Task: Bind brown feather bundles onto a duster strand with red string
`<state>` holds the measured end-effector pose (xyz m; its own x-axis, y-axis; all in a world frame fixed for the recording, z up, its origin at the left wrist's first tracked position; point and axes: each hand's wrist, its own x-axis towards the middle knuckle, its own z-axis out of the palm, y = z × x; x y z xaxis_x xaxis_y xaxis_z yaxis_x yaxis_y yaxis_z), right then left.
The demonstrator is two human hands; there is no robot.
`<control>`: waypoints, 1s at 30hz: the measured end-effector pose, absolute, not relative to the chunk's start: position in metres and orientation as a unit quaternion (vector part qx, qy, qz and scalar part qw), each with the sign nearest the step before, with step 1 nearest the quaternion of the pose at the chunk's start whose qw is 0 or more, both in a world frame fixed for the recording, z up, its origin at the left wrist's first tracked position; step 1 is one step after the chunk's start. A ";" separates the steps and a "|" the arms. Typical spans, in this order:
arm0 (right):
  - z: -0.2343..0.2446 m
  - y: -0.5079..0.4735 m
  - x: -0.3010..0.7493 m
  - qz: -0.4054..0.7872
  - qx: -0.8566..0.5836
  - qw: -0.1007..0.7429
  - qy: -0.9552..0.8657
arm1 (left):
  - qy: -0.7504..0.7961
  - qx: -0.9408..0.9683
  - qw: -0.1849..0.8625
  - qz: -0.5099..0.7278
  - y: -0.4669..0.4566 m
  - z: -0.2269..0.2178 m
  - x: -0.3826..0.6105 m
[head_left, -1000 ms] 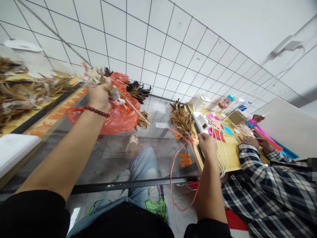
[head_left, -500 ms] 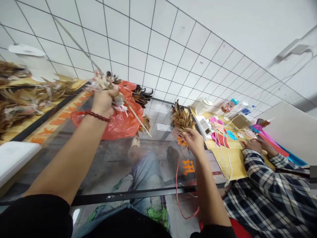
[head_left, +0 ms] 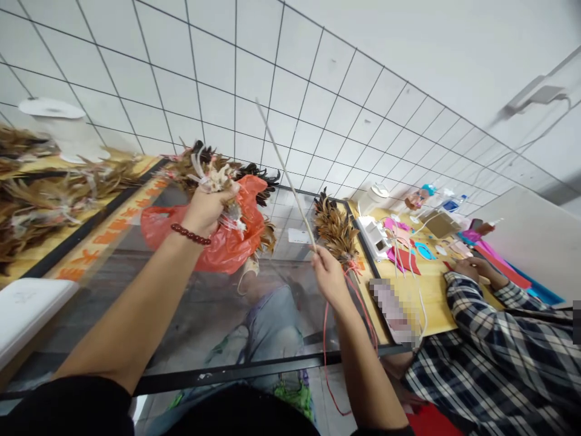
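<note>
My left hand [head_left: 206, 209], with a dark red bead bracelet [head_left: 190, 235] at the wrist, is closed around a tuft of pale feathers [head_left: 213, 175]. It sits over a crumpled red plastic bag [head_left: 242, 239] on the glass tabletop. In my right hand [head_left: 325, 269] is the lower end of a thin pale stick [head_left: 287, 174], which slants up and leftward toward the wall. Just beyond that hand lies a bundle of brown feathers [head_left: 336, 225]. A red string [head_left: 327, 339] trails from near this bundle and hangs over the table's front edge.
Brown feather bundles [head_left: 59, 200] and a white box [head_left: 34, 309] occupy the left side. On the right are a power strip [head_left: 376, 236], a phone [head_left: 394, 312], cables and coloured cut-outs [head_left: 408, 260]. A person in a plaid shirt [head_left: 490, 339] sits there. A tiled wall [head_left: 218, 72] stands behind.
The stick has gone from my left hand to my right. My right hand has moved left, away from the brown feather bundle and the red string. My left hand still grips feathers.
</note>
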<state>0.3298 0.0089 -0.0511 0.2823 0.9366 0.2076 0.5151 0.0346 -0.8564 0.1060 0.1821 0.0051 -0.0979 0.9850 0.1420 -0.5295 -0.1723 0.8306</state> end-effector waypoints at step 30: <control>-0.056 0.137 0.219 0.276 -0.624 0.357 -0.638 | 0.242 0.241 0.785 0.517 0.169 0.035 0.079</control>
<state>0.2187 0.1372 -0.0562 0.0341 0.9934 0.1095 0.5992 0.0674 -0.7978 0.0793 0.1685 0.0348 0.3472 0.9286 -0.1310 -0.6952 0.3486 0.6286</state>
